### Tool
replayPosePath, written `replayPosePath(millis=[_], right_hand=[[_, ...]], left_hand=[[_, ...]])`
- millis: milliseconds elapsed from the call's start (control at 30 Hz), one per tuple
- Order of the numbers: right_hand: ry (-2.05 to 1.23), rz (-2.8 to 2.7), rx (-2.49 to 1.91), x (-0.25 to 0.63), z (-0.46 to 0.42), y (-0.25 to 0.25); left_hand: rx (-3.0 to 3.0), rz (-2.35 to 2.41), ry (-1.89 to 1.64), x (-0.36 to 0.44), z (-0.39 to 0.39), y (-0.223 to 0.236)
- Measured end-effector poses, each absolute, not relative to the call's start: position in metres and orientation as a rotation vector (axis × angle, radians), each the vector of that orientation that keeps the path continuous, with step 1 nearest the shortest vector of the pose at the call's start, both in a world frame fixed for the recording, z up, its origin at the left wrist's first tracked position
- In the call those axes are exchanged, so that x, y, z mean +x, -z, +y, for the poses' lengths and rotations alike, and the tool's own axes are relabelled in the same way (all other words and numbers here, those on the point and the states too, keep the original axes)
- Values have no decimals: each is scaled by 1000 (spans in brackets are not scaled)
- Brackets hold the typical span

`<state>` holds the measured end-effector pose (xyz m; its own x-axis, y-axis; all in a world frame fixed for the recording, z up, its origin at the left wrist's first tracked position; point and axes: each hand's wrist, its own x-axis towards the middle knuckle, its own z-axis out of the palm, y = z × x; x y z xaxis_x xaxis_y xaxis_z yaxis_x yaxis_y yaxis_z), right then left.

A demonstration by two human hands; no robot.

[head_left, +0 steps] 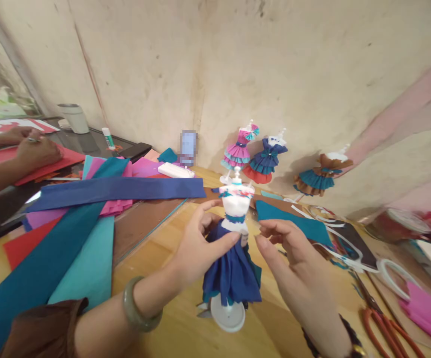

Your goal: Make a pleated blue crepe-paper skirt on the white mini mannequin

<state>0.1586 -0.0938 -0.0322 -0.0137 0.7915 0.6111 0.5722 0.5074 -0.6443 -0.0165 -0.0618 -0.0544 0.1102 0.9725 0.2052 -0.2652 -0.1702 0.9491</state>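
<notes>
A small white dress form (pixel 237 205) stands upright on its round base (pixel 228 314) on the wooden table. Its dark blue gathered paper skirt (pixel 232 276) hangs from the waist, with a teal band (pixel 235 218) above and teal showing at the hem. My left hand (pixel 204 243) is closed around the skirt's top, thumb in front and fingers behind. Close to the form's right side is my right hand (pixel 288 253), its thumb and fingertips brought together in a pinch. Whatever lies between those fingertips, if anything, is too small to make out.
Blue (pixel 126 189) and teal paper strips (pixel 62 253) cross on the left. Dressed forms (pixel 238 149) stand by the wall. Orange-handled scissors (pixel 383 325), a tape roll (pixel 394 273) and pink paper (pixel 428 311) lie at right. Another person's hands (pixel 38 154) rest on red paper.
</notes>
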Motion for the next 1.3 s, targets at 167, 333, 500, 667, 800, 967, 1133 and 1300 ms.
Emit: replayPosePath(millis=[167,333,500,667,800,967,1133,1300], right_hand=[[-938,-1629,-1215,162,-92,22],[-1003,-1610,-1188,165,-89,24],[-1047,-1390,-1140,188,-74,36],[-997,-1167,-1028,208,-55,33],[-941,-1112,-920,213,-47,34],[-904,-1184,-859,209,-54,44],[-875,-1308,-881,212,-65,50],[-867,-1353,-1012,219,-61,58]], left_hand=[[1228,640,-1179,-15,-69,61],[1064,467,-1017,-17,-62,59],[966,621,-1009,-24,-50,60],[1079,676,-969,-23,-46,66],[1037,787,-1061,-19,-43,68],[820,706,-1082,-15,-41,72],[747,681,-1122,-15,-39,74],[648,720,-1180,-16,-33,79]])
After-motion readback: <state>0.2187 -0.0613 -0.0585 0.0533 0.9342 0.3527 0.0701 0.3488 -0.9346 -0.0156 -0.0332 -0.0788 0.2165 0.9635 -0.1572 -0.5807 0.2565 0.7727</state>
